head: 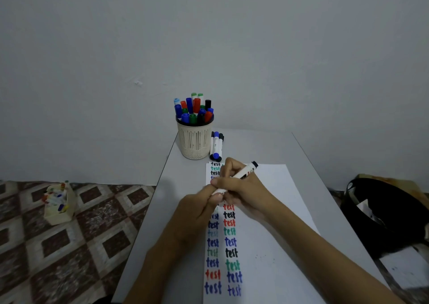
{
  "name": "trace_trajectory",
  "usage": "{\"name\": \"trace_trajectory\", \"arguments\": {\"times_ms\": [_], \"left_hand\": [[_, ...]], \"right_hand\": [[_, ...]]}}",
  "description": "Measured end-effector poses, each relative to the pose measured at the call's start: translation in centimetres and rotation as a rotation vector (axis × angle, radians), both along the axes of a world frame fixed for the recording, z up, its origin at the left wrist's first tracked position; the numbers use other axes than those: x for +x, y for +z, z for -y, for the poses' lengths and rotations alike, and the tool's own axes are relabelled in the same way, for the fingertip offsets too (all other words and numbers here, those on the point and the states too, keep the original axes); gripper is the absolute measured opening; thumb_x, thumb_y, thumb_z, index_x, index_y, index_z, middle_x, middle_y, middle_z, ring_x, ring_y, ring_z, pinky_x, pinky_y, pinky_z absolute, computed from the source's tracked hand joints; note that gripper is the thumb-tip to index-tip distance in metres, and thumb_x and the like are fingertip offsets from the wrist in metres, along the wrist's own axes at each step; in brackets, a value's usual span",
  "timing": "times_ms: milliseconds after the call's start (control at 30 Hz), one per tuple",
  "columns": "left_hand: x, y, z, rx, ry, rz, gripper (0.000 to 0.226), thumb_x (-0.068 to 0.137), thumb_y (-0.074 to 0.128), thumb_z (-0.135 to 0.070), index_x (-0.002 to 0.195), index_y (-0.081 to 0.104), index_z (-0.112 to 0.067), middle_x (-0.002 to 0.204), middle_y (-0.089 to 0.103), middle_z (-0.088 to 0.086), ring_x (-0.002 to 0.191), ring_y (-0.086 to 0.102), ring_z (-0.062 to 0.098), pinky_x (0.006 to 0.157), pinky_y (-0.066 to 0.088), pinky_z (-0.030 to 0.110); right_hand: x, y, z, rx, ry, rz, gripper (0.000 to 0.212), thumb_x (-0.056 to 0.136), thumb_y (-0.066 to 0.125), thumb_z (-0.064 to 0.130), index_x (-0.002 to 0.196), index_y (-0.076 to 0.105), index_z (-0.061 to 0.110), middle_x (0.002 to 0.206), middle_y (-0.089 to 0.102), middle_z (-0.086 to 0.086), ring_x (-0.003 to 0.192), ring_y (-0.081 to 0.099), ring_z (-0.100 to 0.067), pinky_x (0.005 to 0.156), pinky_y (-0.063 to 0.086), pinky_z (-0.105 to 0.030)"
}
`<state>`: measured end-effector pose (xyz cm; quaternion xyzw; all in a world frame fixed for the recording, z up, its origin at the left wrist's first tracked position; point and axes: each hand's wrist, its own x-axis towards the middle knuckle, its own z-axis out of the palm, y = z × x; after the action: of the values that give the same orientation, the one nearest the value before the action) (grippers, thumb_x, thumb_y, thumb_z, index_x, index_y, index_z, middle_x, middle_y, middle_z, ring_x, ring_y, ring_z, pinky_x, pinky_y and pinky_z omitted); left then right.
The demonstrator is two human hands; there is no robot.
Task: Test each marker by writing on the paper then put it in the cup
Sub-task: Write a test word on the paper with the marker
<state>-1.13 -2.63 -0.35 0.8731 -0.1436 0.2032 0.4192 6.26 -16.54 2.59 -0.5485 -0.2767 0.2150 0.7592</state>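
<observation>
On my feed, both hands are on one marker (244, 173) – a smooth white barrel with a black plug at its far end, tilted up to the right. It hangs just over the upper left part of the paper (276, 211).

The right hand (242, 189) is wrapped round the middle of the barrel, fingers curled tight on it. The left hand (197, 213) pinches the near, lower end between thumb and fingertips. That end is buried in the grip, so I cannot tell whether the cap is on or off.

The paper is a flat white sheet on a smooth pale grey table (178, 183). Down its left side run two columns of the word "test" in thick, inky strokes of blue, red, green and black. A few faint ones look washed out.

The cup (195, 142) is a round, cream plastic holder with slotted walls, a perforated base and a dark rim. It stands at the table's far left corner, packed with upright markers (192, 110) in blue, red, green and black caps. Just beside its right side lie three loose markers (216, 144), side by side, with white barrels and black and blue caps.

Off the table to the left, a small cream box (60, 207) of coloured bits sits on a diamond-patterned tiled floor (81, 241) – a black bag (383, 211) slumps at the right.
</observation>
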Motion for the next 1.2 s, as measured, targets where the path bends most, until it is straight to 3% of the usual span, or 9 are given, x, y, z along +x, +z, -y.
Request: {"name": "trace_trajectory", "arguments": {"times_ms": [200,300,433,633,767,900,1000,1133,1200], "left_hand": [[-0.2,0.2,-0.1,-0.091,0.011,0.029,0.041,0.087,0.036,-0.055,0.099,0.055,-0.021,0.064,0.065,-0.006,0.060,0.066,0.004,0.051,0.048,0.014],[0.0,0.0,-0.4,-0.102,0.109,-0.002,0.035,0.087,0.037,-0.054,0.106,0.051,-0.028,0.066,0.062,-0.002,0.061,0.064,0.009,0.051,0.051,0.029],[1.1,-1.3,-0.7,0.225,0.239,0.092,0.038,0.083,0.039,-0.035,0.116,0.053,-0.021,0.093,0.058,-0.004,0.084,0.055,0.015,0.069,0.046,0.034],[1.1,-1.5,-0.5,0.388,0.270,0.044,0.041,0.086,0.030,-0.028,0.116,0.056,-0.020,0.111,0.059,0.001,0.095,0.056,0.019,0.073,0.034,0.030],[0.9,-0.8,-0.3,0.383,0.226,0.034,0.051,0.092,0.024,-0.045,0.106,0.063,-0.016,0.106,0.064,0.004,0.090,0.061,0.022,0.068,0.044,0.036],[1.5,-1.6,-0.9,0.402,0.228,0.024,0.038,0.079,0.063,-0.038,0.112,0.060,-0.019,0.109,0.063,0.003,0.092,0.062,0.021,0.069,0.043,0.034],[1.2,-0.9,-0.8,0.251,0.220,0.019,0.041,0.088,0.046,-0.033,0.116,0.058,-0.007,0.111,0.061,0.011,0.095,0.062,0.026,0.074,0.052,0.039],[0.9,-0.3,-0.5,0.093,0.247,0.036,0.026,0.093,0.048,-0.011,0.116,0.056,-0.003,0.113,0.057,0.010,0.093,0.057,0.011,0.074,0.040,0.000],[0.9,-0.6,-0.6,0.072,0.248,0.035,0.024,0.090,0.049,-0.001,0.114,0.057,-0.003,0.111,0.057,0.009,0.089,0.053,0.004,0.073,0.036,-0.004]], "right_hand": [[0.9,1.4,0.7,-0.073,0.046,0.109,0.026,0.083,0.065,-0.005,0.069,0.049,0.009,0.060,0.053,-0.013,0.049,0.044,-0.021,0.042,0.033,-0.025],[1.9,2.1,1.2,0.052,-0.089,0.014,0.017,0.084,0.063,0.000,0.073,0.052,0.007,0.065,0.058,-0.013,0.045,0.049,-0.016,0.038,0.037,-0.019],[4.5,2.2,3.1,0.123,-0.335,-0.074,0.005,0.089,0.060,0.003,0.084,0.058,0.002,0.093,0.070,-0.020,0.074,0.069,-0.027,0.052,0.055,-0.026],[6.2,0.5,2.2,-0.187,-0.517,-0.004,0.026,0.077,0.074,-0.004,0.069,0.051,0.006,0.060,0.061,-0.012,0.047,0.059,-0.019,0.041,0.049,-0.024],[6.9,-0.2,1.3,-0.113,-0.510,0.035,0.021,0.081,0.071,-0.001,0.076,0.052,0.004,0.061,0.061,-0.018,0.046,0.060,-0.024,0.040,0.050,-0.028],[7.3,-0.6,1.2,-0.075,-0.511,-0.028,0.029,0.077,0.074,-0.005,0.069,0.048,0.006,0.054,0.052,-0.017,0.038,0.054,-0.023,0.036,0.042,-0.023],[7.3,-0.9,1.0,-0.145,-0.532,-0.005,0.033,0.079,0.067,-0.012,0.065,0.043,0.007,0.050,0.046,-0.012,0.035,0.047,-0.018,0.036,0.039,-0.021],[7.4,-1.1,0.9,-0.194,-0.533,0.032,0.037,0.079,0.058,-0.019,0.062,0.039,0.008,0.045,0.044,-0.001,0.035,0.044,-0.011,0.038,0.040,-0.021],[7.5,-1.1,0.8,-0.227,-0.538,0.056,0.038,0.077,0.058,-0.020,0.061,0.039,0.009,0.044,0.043,0.001,0.036,0.043,-0.010,0.038,0.039,-0.020]]}}
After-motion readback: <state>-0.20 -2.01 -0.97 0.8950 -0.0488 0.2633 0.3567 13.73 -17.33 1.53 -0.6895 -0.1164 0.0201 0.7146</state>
